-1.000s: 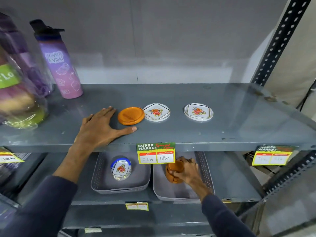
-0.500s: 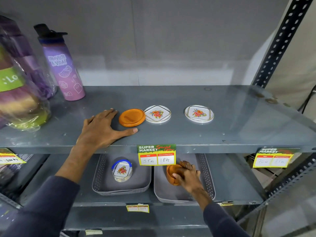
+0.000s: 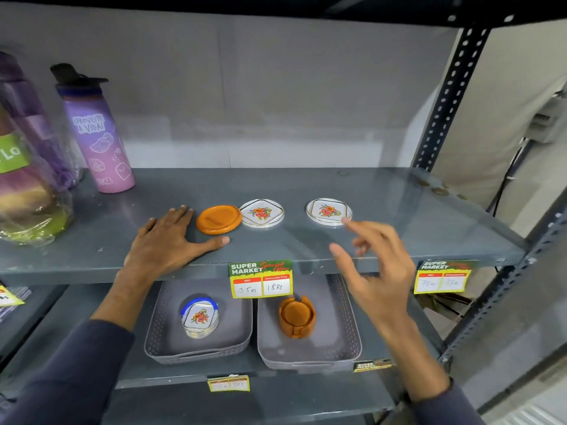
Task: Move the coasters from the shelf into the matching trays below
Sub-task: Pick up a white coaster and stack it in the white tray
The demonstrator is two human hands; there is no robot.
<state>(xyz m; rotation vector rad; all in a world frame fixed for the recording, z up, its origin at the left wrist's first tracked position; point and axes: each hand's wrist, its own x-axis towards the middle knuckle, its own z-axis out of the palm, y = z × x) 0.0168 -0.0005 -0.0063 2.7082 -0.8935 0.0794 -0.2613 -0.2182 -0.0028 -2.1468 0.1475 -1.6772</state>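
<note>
On the grey shelf (image 3: pixel 399 216) lie an orange round coaster (image 3: pixel 218 219) and two white floral coasters, one (image 3: pixel 261 213) touching the orange one and another (image 3: pixel 329 211) further right. My left hand (image 3: pixel 167 240) rests flat on the shelf, just left of the orange coaster. My right hand (image 3: pixel 372 271) hovers open in front of the shelf edge, its fingertips near the right floral coaster, holding nothing. Below, the left grey tray (image 3: pixel 233 342) holds a stack of floral coasters (image 3: pixel 200 317). The right grey tray (image 3: pixel 346 345) holds an orange holder with orange coasters (image 3: pixel 297 315).
A purple water bottle (image 3: pixel 96 133) and wrapped bottles (image 3: pixel 27 167) stand at the shelf's left. Price tags (image 3: pixel 260 279) hang from the shelf's front edge. A perforated dark upright (image 3: pixel 451 93) bounds the right side.
My right hand has let go of the orange coaster stack in the right tray and risen to the upper shelf's edge, fingers spread. My left hand has stayed put.
</note>
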